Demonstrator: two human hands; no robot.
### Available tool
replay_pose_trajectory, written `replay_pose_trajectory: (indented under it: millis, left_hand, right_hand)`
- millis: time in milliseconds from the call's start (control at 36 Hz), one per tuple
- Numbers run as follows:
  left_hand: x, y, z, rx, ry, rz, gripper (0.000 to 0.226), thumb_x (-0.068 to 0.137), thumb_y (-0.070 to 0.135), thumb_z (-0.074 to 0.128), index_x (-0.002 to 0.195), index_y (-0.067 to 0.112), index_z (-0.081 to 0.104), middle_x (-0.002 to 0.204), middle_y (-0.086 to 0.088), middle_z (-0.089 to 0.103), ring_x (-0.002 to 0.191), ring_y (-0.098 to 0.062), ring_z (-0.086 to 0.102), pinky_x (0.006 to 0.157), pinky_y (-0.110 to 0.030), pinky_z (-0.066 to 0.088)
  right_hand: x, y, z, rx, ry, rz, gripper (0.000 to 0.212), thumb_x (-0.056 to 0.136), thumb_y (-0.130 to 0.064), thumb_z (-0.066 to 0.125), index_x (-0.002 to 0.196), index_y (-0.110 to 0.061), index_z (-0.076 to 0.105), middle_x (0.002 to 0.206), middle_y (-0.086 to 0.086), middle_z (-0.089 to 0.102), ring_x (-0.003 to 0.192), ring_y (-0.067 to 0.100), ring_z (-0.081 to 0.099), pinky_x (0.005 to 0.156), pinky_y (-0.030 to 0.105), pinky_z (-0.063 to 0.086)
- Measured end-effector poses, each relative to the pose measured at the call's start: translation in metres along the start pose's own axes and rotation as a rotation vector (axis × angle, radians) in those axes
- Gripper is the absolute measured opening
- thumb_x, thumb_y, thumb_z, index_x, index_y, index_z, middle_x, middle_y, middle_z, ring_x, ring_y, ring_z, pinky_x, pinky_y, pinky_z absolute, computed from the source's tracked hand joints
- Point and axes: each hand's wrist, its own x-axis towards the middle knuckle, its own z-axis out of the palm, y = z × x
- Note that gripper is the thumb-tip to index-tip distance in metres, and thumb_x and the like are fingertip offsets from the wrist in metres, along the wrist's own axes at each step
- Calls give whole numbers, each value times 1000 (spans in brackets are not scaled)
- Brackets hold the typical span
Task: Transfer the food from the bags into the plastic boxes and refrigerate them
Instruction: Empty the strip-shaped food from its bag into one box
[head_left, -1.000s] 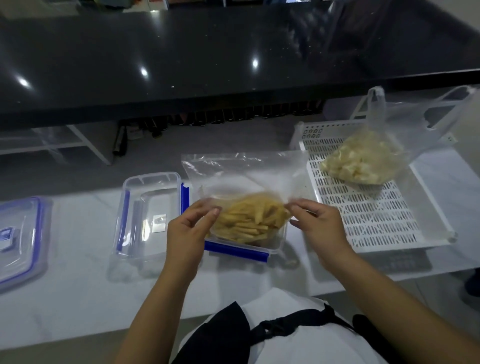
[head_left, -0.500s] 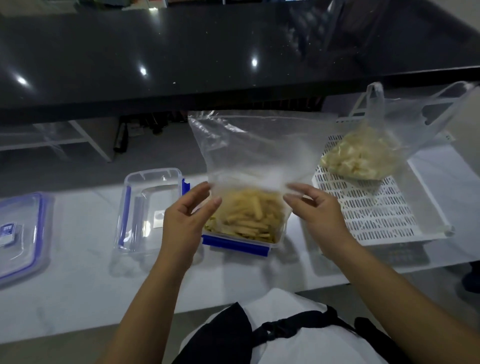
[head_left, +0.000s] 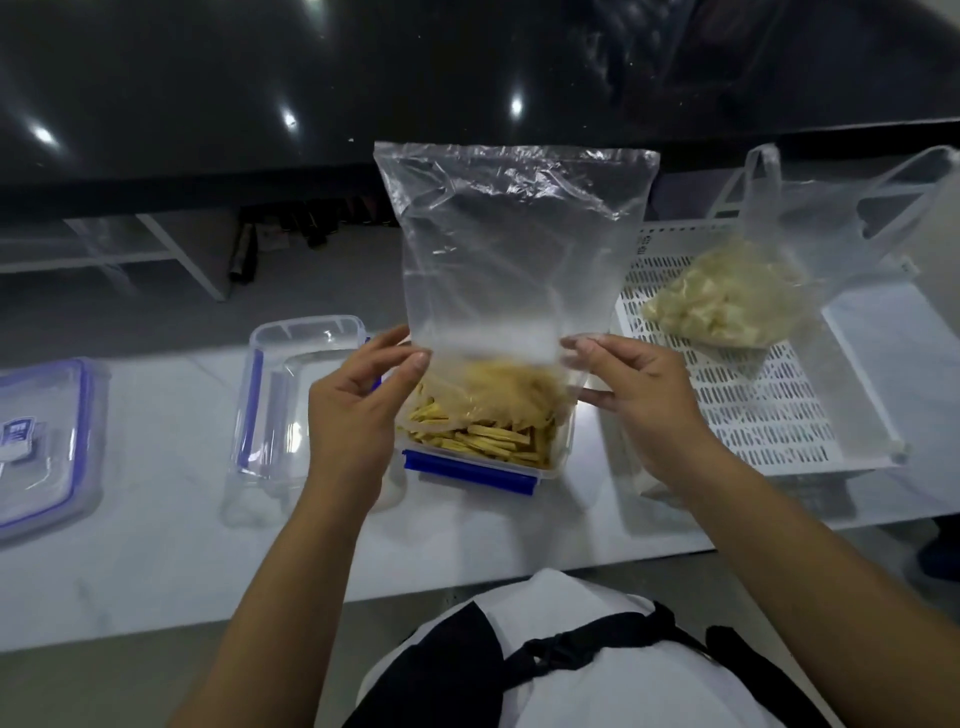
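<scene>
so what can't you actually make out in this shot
- Head view: how much food remains inside the clear bag; its crumpled film blurs the yellow strips.
- Back of the plastic box: hidden by the bag and the left hand.
- Right hand: its fingertips sit behind the film.
- Blue-rimmed lid: cut off by the left edge.
- Pale chunks in the second bag on the white tray: too blurred to identify.

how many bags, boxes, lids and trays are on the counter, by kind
bags: 2, held bag, bag on tray
boxes: 1, box
lids: 2, near lid, far-left lid
trays: 1, tray
total: 6
</scene>
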Motion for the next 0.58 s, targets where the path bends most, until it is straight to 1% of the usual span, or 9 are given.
replay_pose_trajectory:
  millis: [111,167,222,361,500,583]
  left_hand:
    - [1,8,1,-26,1,-3,11,89,18,72,91,26,80,119,6,73,111,-9,68,83,-19,57]
    - [2,10,3,-32,14,-2,11,89,16,72,92,23,79,116,4,74,107,-8,69,81,-16,56]
    - [3,11,4,-30,19,12,12,89,15,72,92,24,79,114,4,75,105,-7,70,79,-14,55]
    - [6,16,3,-29,6,43,13,90,16,71,91,27,79,109,8,76,105,-8,70,83,-15,54]
    - [7,22,4,-8,37,62,9,90,17,71,95,21,77,106,12,76,102,-3,70,79,-11,53]
    - [7,25,4,11,44,79,10,91,15,70,98,17,77,105,12,76,101,-3,70,79,-11,53]
  right_hand:
    - [2,-4,2,8,-29,6,14,95,-17,66,97,-17,79,106,7,75,104,23,71,76,40,63]
    - [4,-4,3,-3,-41,15,13,95,-18,66,97,-18,79,107,5,76,105,22,71,78,41,63]
    - [5,-6,5,-7,-42,15,13,95,-19,67,97,-19,79,106,4,76,105,22,71,78,41,63]
    - [7,-16,9,-5,-68,-7,14,95,-18,67,93,-23,79,104,3,77,104,22,71,77,41,63]
    - [9,-26,11,-32,-76,-32,13,94,-19,68,90,-25,79,105,5,76,103,22,72,76,41,63]
    - [10,-30,12,-24,-92,-36,12,94,-18,68,91,-23,79,111,8,74,104,23,71,76,42,63]
